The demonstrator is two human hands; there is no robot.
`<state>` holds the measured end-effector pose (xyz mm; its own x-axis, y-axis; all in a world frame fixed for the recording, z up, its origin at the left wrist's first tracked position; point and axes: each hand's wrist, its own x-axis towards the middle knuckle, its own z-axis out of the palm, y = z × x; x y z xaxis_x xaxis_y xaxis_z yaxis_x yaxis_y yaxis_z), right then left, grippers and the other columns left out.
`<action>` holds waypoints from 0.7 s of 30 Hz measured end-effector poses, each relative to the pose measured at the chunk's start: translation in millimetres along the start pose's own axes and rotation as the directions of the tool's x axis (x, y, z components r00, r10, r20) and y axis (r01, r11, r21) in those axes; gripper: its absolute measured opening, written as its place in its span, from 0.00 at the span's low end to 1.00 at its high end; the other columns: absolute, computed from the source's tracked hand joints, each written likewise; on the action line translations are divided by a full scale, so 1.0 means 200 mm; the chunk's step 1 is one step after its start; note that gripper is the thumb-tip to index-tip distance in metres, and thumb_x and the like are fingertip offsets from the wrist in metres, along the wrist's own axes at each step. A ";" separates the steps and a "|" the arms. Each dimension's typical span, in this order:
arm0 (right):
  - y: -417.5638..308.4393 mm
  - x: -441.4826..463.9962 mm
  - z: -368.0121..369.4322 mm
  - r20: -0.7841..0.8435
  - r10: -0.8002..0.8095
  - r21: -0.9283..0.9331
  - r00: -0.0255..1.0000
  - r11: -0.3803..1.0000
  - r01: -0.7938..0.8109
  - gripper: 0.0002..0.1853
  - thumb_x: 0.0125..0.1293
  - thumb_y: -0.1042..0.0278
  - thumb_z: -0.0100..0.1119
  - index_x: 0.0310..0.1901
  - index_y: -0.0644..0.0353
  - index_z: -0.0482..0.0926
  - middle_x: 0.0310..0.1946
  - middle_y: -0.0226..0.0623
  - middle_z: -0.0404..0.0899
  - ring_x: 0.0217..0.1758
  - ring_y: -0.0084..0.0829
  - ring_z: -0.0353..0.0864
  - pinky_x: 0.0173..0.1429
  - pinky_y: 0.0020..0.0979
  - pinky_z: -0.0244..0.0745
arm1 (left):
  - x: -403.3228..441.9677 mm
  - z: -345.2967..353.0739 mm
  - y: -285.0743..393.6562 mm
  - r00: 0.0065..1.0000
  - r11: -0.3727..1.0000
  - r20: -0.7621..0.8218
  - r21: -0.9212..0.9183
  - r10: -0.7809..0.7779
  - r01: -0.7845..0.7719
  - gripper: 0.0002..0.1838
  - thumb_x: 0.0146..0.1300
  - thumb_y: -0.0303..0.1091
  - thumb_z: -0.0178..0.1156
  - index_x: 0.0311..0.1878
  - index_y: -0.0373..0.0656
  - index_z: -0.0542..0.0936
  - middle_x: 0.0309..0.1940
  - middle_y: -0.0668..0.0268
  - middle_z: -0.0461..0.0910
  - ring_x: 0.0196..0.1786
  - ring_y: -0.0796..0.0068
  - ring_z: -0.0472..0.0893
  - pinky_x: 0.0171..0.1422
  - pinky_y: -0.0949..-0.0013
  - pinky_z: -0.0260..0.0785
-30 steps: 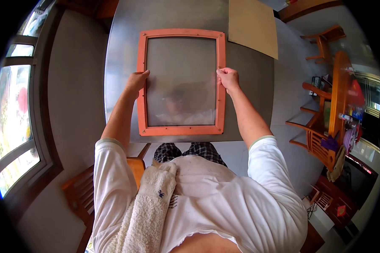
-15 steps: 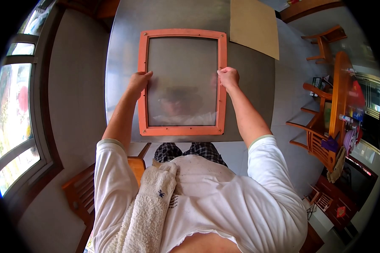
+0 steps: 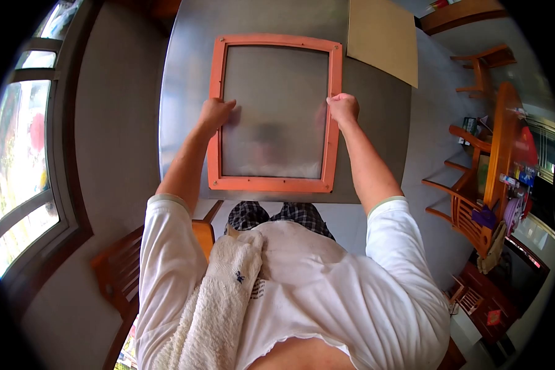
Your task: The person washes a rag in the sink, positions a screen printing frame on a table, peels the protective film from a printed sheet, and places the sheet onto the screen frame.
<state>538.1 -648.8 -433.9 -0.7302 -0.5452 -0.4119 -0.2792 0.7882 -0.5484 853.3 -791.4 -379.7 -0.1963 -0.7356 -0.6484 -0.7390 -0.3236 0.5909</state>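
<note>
An orange rectangular frame [image 3: 271, 184] with small dark dots along its border is over the grey metal table [image 3: 376, 135]. Inside it shows a grey, shiny surface with a blurred reflection. My left hand [image 3: 216, 113] grips the left side of the frame, its thumb reaching over the inner edge. On the right side, my right hand [image 3: 344, 109] pinches the border between thumb and fingers. Both hands are closed on the frame at about mid-height.
A tan board [image 3: 383, 40] lies at the table's back right. A window [image 3: 28, 154] is at the left, a wooden chair [image 3: 120, 271] at the lower left. More wooden chairs [image 3: 468, 206] and a cluttered wooden table [image 3: 498, 148] stand at the right. A towel [image 3: 213, 308] hangs over my chest.
The frame, table and board appear shifted right and slightly up in the view. The frame is slightly tilted now, and both hands keep their hold on it.
</note>
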 end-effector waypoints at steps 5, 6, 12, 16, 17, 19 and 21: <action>-0.03 -0.04 -0.03 0.026 0.022 -0.017 0.999 1.000 -0.022 0.09 0.53 0.60 0.67 0.24 0.56 0.80 0.27 0.38 0.82 0.33 0.35 0.82 0.41 0.34 0.75 | 0.08 0.02 -0.08 0.999 1.000 0.032 0.007 -0.008 0.008 0.22 0.59 0.43 0.61 0.42 0.28 0.79 0.30 0.60 0.80 0.31 0.71 0.78 0.36 0.68 0.70; -0.04 -0.05 -0.04 0.022 0.026 -0.022 0.999 0.999 -0.026 0.09 0.53 0.60 0.67 0.24 0.56 0.80 0.27 0.38 0.82 0.33 0.35 0.82 0.41 0.34 0.75 | 0.05 0.01 -0.05 0.999 1.000 0.045 0.002 -0.024 0.024 0.23 0.59 0.43 0.61 0.45 0.28 0.78 0.32 0.59 0.80 0.33 0.71 0.79 0.38 0.69 0.70; -0.05 -0.08 -0.04 -0.009 0.015 -0.017 1.000 1.000 -0.015 0.09 0.54 0.61 0.66 0.24 0.56 0.81 0.27 0.38 0.82 0.33 0.34 0.82 0.41 0.34 0.75 | 0.05 0.01 -0.06 0.997 0.998 0.053 -0.029 -0.056 0.057 0.25 0.59 0.43 0.61 0.49 0.28 0.77 0.35 0.59 0.81 0.36 0.72 0.79 0.40 0.69 0.71; -0.03 -0.08 -0.04 0.007 0.018 0.002 1.000 1.000 -0.018 0.09 0.54 0.62 0.66 0.24 0.56 0.81 0.27 0.37 0.83 0.32 0.33 0.82 0.41 0.33 0.75 | 0.01 0.00 -0.03 0.998 0.999 0.044 -0.032 -0.041 0.042 0.24 0.59 0.42 0.61 0.48 0.29 0.78 0.34 0.59 0.81 0.34 0.73 0.79 0.39 0.70 0.71; -0.02 -0.07 -0.04 0.010 0.017 0.008 1.000 1.000 -0.017 0.09 0.54 0.62 0.66 0.24 0.56 0.81 0.27 0.37 0.83 0.32 0.33 0.82 0.41 0.33 0.75 | 0.01 0.00 -0.03 0.998 0.999 0.049 -0.032 -0.039 0.041 0.23 0.58 0.42 0.61 0.47 0.29 0.78 0.34 0.59 0.81 0.34 0.73 0.79 0.39 0.70 0.71; 0.02 -0.06 -0.04 -0.006 -0.006 0.023 1.000 1.000 0.006 0.09 0.54 0.62 0.66 0.25 0.57 0.81 0.26 0.38 0.82 0.31 0.32 0.82 0.40 0.33 0.75 | 0.02 0.00 -0.04 0.999 0.998 0.043 -0.057 -0.032 0.034 0.23 0.58 0.42 0.61 0.46 0.28 0.78 0.33 0.60 0.81 0.34 0.73 0.79 0.38 0.70 0.70; 0.05 -0.05 -0.05 -0.006 -0.021 0.058 1.000 0.998 0.021 0.08 0.54 0.62 0.66 0.26 0.57 0.82 0.25 0.38 0.82 0.30 0.31 0.82 0.39 0.32 0.75 | 0.03 0.01 -0.07 1.000 0.996 0.027 -0.090 0.009 -0.007 0.21 0.58 0.42 0.60 0.43 0.29 0.78 0.29 0.61 0.79 0.31 0.73 0.77 0.35 0.68 0.68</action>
<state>537.4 -632.2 -428.4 -0.7276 -0.5599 -0.3963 -0.2578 0.7585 -0.5984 860.9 -790.0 -393.9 -0.2206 -0.7219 -0.6560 -0.6769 -0.3709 0.6358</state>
